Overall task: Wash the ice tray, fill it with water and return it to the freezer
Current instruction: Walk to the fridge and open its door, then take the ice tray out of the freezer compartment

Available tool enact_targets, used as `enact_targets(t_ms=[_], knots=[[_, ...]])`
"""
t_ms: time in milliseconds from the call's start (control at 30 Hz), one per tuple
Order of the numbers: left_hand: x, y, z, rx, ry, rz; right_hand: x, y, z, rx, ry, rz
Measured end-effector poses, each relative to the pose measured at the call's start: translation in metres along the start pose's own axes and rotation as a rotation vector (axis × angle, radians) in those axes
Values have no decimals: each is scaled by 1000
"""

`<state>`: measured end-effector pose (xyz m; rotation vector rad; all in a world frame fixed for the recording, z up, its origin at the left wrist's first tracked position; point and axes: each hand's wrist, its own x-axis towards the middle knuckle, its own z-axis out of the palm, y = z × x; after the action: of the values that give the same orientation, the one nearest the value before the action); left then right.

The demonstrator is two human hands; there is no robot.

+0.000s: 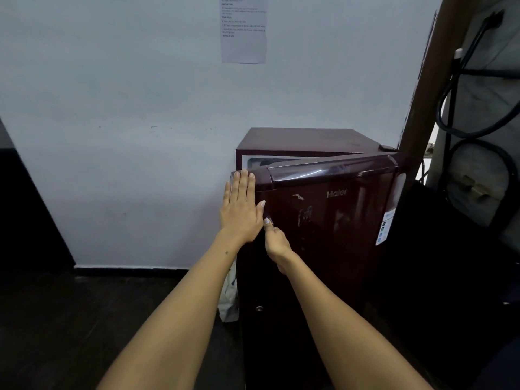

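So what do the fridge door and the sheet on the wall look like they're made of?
Fridge door: probably painted metal or plastic with a glossy maroon finish, since it shows sheen and reflections. Sheet: thin white printed paper, slightly wrinkled.

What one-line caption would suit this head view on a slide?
Left hand flat on the ajar dark-red glossy fridge door, right hand gripping its edge.

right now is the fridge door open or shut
Partly open: the fridge door stands angled off the cabinet, leaving a gap that shows the pale interior. The left hand lies flat against its free edge.
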<state>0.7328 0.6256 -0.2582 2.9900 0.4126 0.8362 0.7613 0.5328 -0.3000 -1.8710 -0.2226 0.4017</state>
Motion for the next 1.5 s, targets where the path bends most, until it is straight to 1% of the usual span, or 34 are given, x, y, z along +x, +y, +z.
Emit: enact_targets(t_ms=[133,200,300,400,500,600,667,767,900,967,1067,1200,1267,1333,1367,1400,1433,1467,1500], knots=[[-33,20,-9,-9,86,45,-32,15,-18,20,4,-15],[-47,31,-13,-10,103,61,-48,23,-29,20,46,-39],[-66,50,-20,-6,145,78,-78,34,-44,-47,176,-113],[-88,69,-27,-47,233,124,-105,45,-53,-87,357,-106],[-111,83,-28,-199,336,108,-122,59,-64,-57,506,-121],[-133,96,-24,-394,375,2,-136,77,-81,-20,603,-185],[-145,102,-18,-497,366,-48,-145,88,-93,-39,653,-227],[-159,113,-6,-586,321,-65,-156,105,-114,-100,725,-318],[-174,132,8,-723,224,-134,-169,122,-143,-126,823,-353],[-179,140,13,-767,175,-137,-174,130,-157,-110,866,-356],[-184,153,14,-817,127,-93,-185,140,-178,-48,930,-383],[-187,173,10,-846,104,-74,-198,145,-207,138,1041,-328],[-186,183,12,-850,71,-52,-199,147,-223,232,1068,-267],[-184,193,17,-854,34,-16,-200,148,-241,297,1089,-156],[-183,197,21,-861,10,-2,-202,147,-249,307,1135,-95],[-182,201,24,-863,-10,10,-205,143,-255,286,1223,-55],[-181,205,27,-862,-31,18,-209,137,-259,235,1331,-58],[-179,210,29,-859,-51,28,-214,131,-260,173,1438,-123],[-178,215,31,-859,-71,39,-220,126,-258,94,1538,-233]])
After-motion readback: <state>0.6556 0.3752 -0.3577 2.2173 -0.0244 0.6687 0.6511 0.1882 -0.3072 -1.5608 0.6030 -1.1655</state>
